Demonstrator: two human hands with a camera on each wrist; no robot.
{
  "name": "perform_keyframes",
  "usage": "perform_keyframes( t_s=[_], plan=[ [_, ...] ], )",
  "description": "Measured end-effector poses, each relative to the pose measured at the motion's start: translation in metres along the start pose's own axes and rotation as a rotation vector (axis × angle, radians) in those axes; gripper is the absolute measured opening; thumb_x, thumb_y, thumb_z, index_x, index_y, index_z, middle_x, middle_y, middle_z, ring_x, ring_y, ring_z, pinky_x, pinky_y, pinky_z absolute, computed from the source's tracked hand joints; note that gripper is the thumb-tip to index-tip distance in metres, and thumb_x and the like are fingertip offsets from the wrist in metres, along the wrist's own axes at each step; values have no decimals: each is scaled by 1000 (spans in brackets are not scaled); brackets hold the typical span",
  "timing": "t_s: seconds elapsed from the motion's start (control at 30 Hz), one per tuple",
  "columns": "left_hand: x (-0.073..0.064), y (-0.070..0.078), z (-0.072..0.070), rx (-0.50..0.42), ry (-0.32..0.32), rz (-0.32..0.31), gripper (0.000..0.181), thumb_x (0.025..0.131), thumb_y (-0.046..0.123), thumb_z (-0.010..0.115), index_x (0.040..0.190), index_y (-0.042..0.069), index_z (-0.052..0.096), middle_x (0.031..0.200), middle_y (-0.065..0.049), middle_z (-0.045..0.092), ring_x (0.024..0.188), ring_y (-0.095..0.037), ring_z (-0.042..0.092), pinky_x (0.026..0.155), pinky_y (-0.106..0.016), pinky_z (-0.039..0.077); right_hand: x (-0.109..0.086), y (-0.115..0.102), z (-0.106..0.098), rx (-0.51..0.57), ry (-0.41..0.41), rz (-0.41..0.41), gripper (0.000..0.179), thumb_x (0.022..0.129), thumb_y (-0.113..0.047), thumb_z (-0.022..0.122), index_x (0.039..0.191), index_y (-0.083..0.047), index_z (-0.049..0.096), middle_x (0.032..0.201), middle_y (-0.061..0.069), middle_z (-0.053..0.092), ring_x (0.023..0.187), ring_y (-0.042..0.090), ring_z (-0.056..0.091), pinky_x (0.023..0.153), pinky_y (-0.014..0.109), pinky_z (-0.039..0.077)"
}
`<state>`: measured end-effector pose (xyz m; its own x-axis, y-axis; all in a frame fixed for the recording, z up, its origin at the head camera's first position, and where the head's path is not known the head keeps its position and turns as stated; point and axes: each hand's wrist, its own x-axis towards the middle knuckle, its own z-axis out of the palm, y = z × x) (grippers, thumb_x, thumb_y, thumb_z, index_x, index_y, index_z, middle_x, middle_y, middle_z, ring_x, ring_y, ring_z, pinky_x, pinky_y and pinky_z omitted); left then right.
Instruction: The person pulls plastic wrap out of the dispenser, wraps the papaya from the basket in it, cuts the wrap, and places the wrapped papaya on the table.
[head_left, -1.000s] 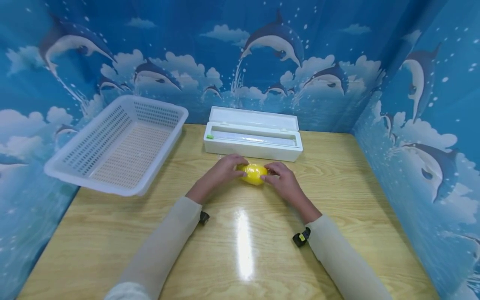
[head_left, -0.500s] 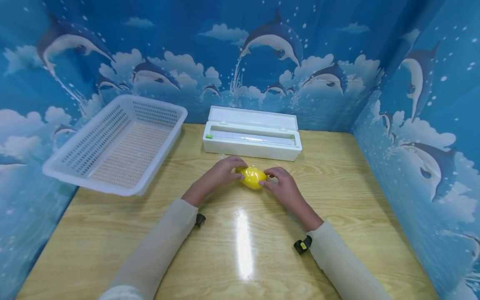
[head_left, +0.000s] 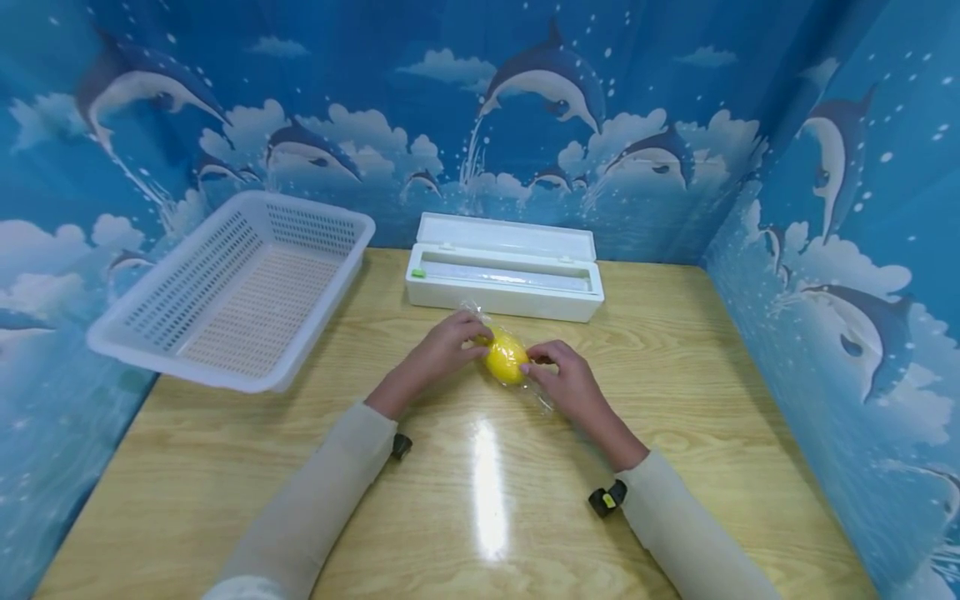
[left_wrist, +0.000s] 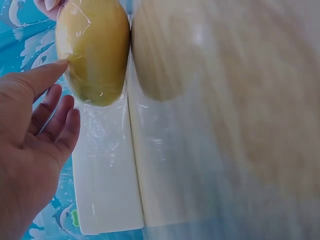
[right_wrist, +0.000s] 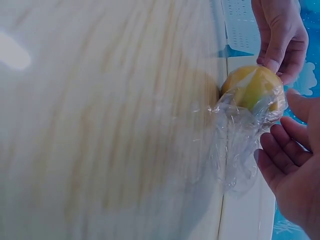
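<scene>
A smooth, yellow oval fruit (head_left: 506, 358), which looks like a mango, is wrapped in clear cling film, close over the table in the head view. My left hand (head_left: 453, 337) pinches its left end between thumb and fingers. At the other end, my right hand (head_left: 564, 371) holds the wrapped fruit with thumb and index finger. In the left wrist view the left thumb lies on the film over the fruit (left_wrist: 95, 55), the other fingers loosely bent. The right wrist view shows crumpled loose film (right_wrist: 237, 145) hanging off the fruit near the right fingers.
Behind the hands stands a long white cling film box (head_left: 506, 296), lid up, with a roll inside and a green tab at its left. A white slotted basket (head_left: 300, 354) is at the left. Dolphin-printed curtains (head_left: 480, 100) bound the wooden table (head_left: 420, 517).
The fruit has turned in the hands, its right end swinging toward the person. Loose film now shows at both ends. The right hand has shifted slightly nearer the person.
</scene>
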<state>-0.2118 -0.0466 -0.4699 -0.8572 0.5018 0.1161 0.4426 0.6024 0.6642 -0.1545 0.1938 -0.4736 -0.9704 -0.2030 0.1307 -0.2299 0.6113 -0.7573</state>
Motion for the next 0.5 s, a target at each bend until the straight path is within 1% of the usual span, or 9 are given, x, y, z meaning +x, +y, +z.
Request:
perform_keyframes(
  t_s=[0.13,0.33,0.43,0.5],
  plan=[
    [-2,-2,2,-71,-12,-27,23,94,17,71,116,12,71,118,-2,65,106,-17,62,95,-33,55,-1,0,1,28,11,-35,23,95,-21,72,112,-6,70,112,8,65,103,24,63,93,43,56],
    [-1,-3,5,-129,-14,-84,21,95,16,70,116,13,71,119,-2,66,106,-17,62,95,-32,55,0,1,3,60,13,-80,17,96,-16,69,109,-5,71,118,9,63,109,26,63,96,41,56],
    [-2,-1,5,-153,-14,-120,22,96,16,70,117,14,71,119,-1,64,102,-17,61,89,-32,56,0,0,4,90,6,-92,15,97,-14,68,109,-5,71,119,9,64,111,25,63,97,41,56],
    [-3,0,6,-167,-6,-129,22,96,16,70,117,14,71,118,-1,63,98,-16,60,85,-30,56,1,1,4,102,1,-99,15,97,-13,68,110,-5,70,118,9,64,110,25,63,96,42,57]
  ],
)
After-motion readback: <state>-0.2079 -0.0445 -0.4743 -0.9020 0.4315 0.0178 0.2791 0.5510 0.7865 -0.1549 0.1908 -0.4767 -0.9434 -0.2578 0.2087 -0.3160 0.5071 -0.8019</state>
